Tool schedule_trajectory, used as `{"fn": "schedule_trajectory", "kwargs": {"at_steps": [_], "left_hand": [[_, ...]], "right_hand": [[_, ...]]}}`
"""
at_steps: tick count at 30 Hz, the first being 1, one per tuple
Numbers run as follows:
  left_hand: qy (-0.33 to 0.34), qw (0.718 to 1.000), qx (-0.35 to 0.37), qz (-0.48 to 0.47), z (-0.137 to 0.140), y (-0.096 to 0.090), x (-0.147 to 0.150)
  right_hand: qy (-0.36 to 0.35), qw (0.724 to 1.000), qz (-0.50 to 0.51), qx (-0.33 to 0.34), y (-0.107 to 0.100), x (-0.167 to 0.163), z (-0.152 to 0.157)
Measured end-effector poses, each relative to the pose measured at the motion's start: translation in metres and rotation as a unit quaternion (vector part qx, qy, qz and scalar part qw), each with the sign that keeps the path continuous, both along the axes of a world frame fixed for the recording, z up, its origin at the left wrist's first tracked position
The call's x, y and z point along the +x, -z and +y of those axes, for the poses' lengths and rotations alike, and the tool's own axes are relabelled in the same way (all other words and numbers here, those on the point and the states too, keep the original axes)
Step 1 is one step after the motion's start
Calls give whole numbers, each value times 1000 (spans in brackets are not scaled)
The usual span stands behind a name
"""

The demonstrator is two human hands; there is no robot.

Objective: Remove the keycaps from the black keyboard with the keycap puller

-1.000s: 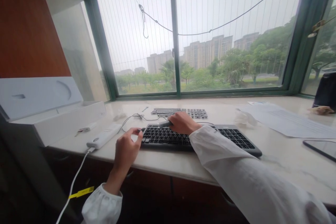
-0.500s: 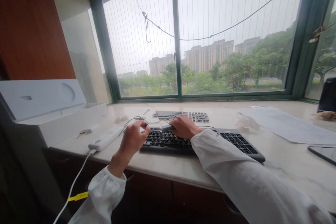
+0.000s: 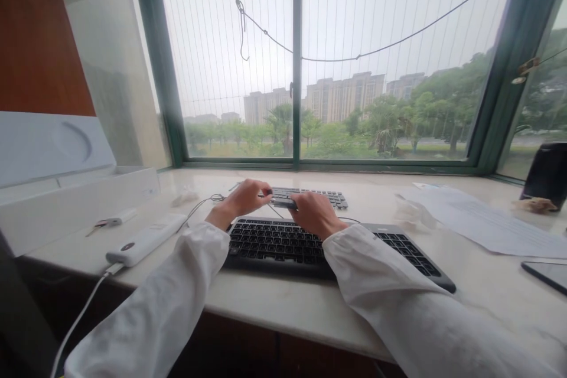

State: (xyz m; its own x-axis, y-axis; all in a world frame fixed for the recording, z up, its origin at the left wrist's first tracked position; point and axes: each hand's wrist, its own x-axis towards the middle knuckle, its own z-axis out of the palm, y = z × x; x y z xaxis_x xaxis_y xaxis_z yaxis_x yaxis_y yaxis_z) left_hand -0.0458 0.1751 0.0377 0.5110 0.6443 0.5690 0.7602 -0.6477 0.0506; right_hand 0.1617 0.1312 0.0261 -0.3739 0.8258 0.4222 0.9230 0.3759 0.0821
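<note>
My left hand (image 3: 245,199) reaches over the back left of the black keyboard (image 3: 277,240). Its thumb and forefinger pinch a small dark keycap, only partly visible, close to the rows of loose keycaps (image 3: 333,197) behind the keyboard. My right hand (image 3: 316,212), closed, hovers above the keyboard's middle. It grips a dark stick-like tool (image 3: 283,202) with a pale tip pointing left towards my left fingers; the tool's exact kind cannot be made out. Square dark key sockets show across the keyboard. My hands partly hide the loose keycaps.
At the left are a white power bank (image 3: 144,240) with a cable, a small white device (image 3: 119,218) and an open white box (image 3: 80,201). Papers (image 3: 473,218), crumpled clear plastic (image 3: 414,215) and a dark-screened device (image 3: 547,274) lie right. A window (image 3: 376,23) stands behind.
My left hand has moved forward and right, from the keyboard's left edge to the loose keycaps, still pinching. My right hand keeps the tool nearly in place. The view has shifted slightly.
</note>
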Motion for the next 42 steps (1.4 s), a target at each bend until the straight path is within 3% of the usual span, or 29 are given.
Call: {"fn": "schedule_trajectory", "kwargs": {"at_steps": [5, 19, 33, 42], "left_hand": [[81, 996, -3, 21, 1, 10, -4], [138, 990, 35, 11, -1, 15, -2], [134, 989, 59, 16, -2, 21, 7], [102, 993, 51, -22, -11, 20, 10]], "right_hand": [[9, 1000, -4, -1, -1, 0, 2], [-5, 998, 50, 25, 13, 2, 13], [-41, 996, 64, 45, 16, -1, 10], [-32, 995, 91, 22, 17, -5, 12]]}}
